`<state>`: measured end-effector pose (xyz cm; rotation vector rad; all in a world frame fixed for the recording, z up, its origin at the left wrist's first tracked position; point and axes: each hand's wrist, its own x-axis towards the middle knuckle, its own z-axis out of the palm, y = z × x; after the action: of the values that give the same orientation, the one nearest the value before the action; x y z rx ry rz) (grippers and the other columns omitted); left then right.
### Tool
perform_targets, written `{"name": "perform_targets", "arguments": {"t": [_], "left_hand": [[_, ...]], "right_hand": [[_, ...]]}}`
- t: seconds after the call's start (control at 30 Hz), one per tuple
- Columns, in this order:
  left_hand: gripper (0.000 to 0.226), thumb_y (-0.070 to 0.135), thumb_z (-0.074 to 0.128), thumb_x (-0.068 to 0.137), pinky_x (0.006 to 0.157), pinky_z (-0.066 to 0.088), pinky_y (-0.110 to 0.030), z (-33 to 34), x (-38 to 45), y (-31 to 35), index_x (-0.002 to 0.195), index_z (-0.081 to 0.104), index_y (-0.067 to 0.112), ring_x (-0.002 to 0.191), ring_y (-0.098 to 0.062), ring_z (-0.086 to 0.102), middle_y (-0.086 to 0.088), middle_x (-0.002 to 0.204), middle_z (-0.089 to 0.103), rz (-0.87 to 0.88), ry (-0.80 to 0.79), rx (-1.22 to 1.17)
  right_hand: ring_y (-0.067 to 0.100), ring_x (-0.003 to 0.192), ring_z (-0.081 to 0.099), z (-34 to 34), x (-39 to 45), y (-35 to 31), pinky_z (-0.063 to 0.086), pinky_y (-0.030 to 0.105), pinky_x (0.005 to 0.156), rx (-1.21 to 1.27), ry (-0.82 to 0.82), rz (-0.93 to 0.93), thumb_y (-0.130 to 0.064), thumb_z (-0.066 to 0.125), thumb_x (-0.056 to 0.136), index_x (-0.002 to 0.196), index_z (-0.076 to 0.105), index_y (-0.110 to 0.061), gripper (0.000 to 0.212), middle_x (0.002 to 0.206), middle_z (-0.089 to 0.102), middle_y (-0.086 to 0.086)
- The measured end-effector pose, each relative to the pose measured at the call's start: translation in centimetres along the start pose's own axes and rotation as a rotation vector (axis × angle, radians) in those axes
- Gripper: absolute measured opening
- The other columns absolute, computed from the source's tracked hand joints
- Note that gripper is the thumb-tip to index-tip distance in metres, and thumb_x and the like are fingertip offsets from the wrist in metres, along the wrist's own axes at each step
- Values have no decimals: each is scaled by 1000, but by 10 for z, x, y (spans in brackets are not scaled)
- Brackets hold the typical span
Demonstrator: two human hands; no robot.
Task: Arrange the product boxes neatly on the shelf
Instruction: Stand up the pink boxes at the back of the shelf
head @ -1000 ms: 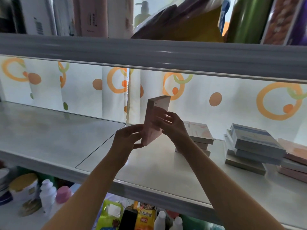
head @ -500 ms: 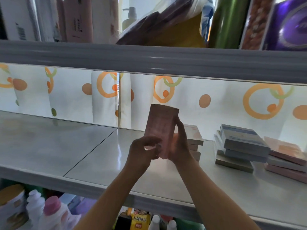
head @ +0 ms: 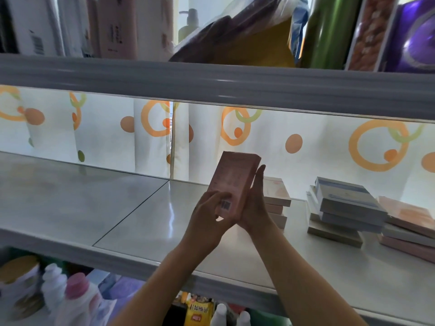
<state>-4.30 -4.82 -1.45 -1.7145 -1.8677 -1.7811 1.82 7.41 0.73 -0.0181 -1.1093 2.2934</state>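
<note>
A pink product box (head: 231,182) stands upright above the white shelf (head: 141,222), its printed back and barcode facing me. My left hand (head: 209,218) grips its lower left corner. My right hand (head: 255,203) lies flat along its right side, fingers straight. Behind my right hand a short stack of pale boxes (head: 277,196) lies flat. Further right sits a skewed stack of grey-blue boxes (head: 346,205), and a stack of pink boxes (head: 409,227) lies at the right edge.
A grey upper shelf rail (head: 211,83) runs overhead, with bottles, a bag and packets above it. A curtain with orange rings (head: 306,142) backs the shelf. Bottles (head: 70,295) and packets stand on the lower shelf below. The left shelf panel (head: 66,196) holds nothing.
The box has been turned from edge-on to showing its printed back with the barcode. Both hands have come lower and nearer the shelf, and my view has shifted slightly right.
</note>
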Motion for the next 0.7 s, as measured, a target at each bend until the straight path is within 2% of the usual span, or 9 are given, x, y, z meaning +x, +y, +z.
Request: {"name": "perform_targets", "arguments": {"t": [0.1,0.2,0.3,0.37,0.43,0.5,0.53,0.6,0.7], "left_hand": [[42,34,80,74,69,50,-5,-1,2,-2,111,62,26,91,-1,61,14,110,60,-69,58,-17],[40,35,81,73,62,46,-2,-3,5,-2,106,60,28,89,1,61,15,106,62,-106,75,-26],[43,33,82,72,63,46,-2,-9,5,-3,107,58,29,88,3,61,21,101,62,-110,57,-27],[45,27,81,74,62,46,-1,-15,3,-8,111,55,28,86,7,61,27,97,60,-140,64,-43],[46,23,78,78,66,50,-6,-22,2,-14,116,51,27,86,6,62,26,96,60,-201,120,-99],[36,21,70,86,67,51,-10,-31,5,-21,116,50,26,84,1,65,17,95,64,-241,200,-140],[29,21,64,90,65,50,-10,-34,8,-26,115,50,25,83,0,65,15,95,64,-251,221,-137],[20,22,56,95,65,48,-12,-40,13,-36,113,50,27,86,0,63,19,93,62,-263,217,-92],[17,21,51,98,67,47,-15,-43,20,-53,114,53,25,87,-5,63,13,94,64,-262,212,-15]], "right_hand": [[31,105,63,3,4,0,52,45,91,-99,67,34,-82,27,82,133,54,-13,89,115,66,12],[29,94,68,5,5,3,56,44,83,-175,89,15,-59,28,99,119,59,-13,59,102,69,10],[30,88,65,3,6,1,50,47,94,-198,136,28,-38,41,101,109,62,-9,37,94,63,13],[30,92,66,-2,8,-1,50,45,96,-232,146,43,-29,47,101,116,60,-9,28,97,65,16],[34,109,64,-12,14,-3,50,51,99,-375,184,7,-16,53,97,131,53,-18,34,115,68,17],[31,112,65,-15,16,-2,50,52,98,-543,222,-5,-12,59,92,135,49,-20,45,119,69,14],[28,108,67,-12,15,-1,52,48,94,-598,249,-8,-11,61,91,135,49,-18,46,116,70,12],[23,92,70,-9,15,5,58,33,77,-676,296,-39,-3,60,92,129,53,-10,38,108,71,12],[19,79,66,-5,18,17,55,21,62,-811,363,-118,7,53,90,119,59,-3,31,99,66,13]]}}
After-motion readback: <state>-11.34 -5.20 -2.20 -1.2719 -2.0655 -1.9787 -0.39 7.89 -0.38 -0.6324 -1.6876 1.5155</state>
